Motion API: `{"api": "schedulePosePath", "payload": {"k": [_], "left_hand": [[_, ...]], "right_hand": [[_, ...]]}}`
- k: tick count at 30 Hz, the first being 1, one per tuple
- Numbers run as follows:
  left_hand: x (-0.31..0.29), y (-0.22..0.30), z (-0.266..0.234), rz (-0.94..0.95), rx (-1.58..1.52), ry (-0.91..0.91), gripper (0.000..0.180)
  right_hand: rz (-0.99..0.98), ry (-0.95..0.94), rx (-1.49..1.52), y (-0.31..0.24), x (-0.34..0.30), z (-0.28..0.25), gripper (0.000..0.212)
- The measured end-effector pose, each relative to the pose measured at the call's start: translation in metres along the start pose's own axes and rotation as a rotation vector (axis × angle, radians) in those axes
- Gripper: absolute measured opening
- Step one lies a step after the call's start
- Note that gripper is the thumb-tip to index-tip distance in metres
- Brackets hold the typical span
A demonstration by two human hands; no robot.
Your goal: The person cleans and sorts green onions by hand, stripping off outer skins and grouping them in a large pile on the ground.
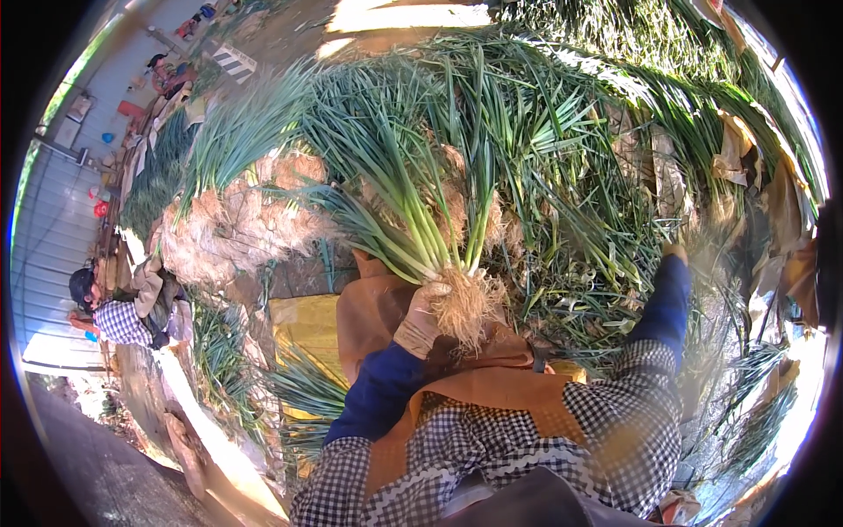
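Observation:
In front of my orange-brown apron, my left hand [425,309] in a pale, dirt-stained glove is closed around a bunch of leek-like green stalks [426,235] near their root end. A tangle of tan roots [467,309] hangs past its fingers, and the long leaves fan away from me. My right arm, in a blue cuff over a checkered sleeve, reaches out to the right. At its end my right hand [674,252] shows small and blurred beside loose leaves; its fingers cannot be made out.
Heaped stalks with matted roots [237,228] lie left of my bunch. Scattered leaves [571,255] cover the ground to my right, with more piled leaves [615,44] beyond. Yellow sheeting [307,329] lies by my left arm. Another person [127,316] sits at far left; one more [167,79] farther back.

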State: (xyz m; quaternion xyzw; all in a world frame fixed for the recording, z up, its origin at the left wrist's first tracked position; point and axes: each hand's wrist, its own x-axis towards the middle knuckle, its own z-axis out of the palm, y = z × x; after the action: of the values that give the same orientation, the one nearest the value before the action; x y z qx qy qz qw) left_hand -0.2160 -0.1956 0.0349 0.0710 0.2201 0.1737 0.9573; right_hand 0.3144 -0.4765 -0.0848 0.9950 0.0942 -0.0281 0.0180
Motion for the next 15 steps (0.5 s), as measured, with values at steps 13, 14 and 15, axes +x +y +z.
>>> {"api": "schedulePosePath", "payload": {"k": [13,14,15], "left_hand": [[-0.080,0.061,0.059,0.325,0.136,-0.265,0.040],[-0.085,0.063,0.057,0.440,0.108,-0.235,0.036],[-0.092,0.070,0.060,0.445,0.073,-0.178,0.034]], "right_hand": [[-1.476,-1.655,1.395,-0.264,-0.374,-0.160,0.041],[-1.341,-1.962,1.495,-0.250,-0.366,-0.167,0.039],[-1.143,-2.293,1.566,-0.238,-0.356,-0.174,0.037]]}}
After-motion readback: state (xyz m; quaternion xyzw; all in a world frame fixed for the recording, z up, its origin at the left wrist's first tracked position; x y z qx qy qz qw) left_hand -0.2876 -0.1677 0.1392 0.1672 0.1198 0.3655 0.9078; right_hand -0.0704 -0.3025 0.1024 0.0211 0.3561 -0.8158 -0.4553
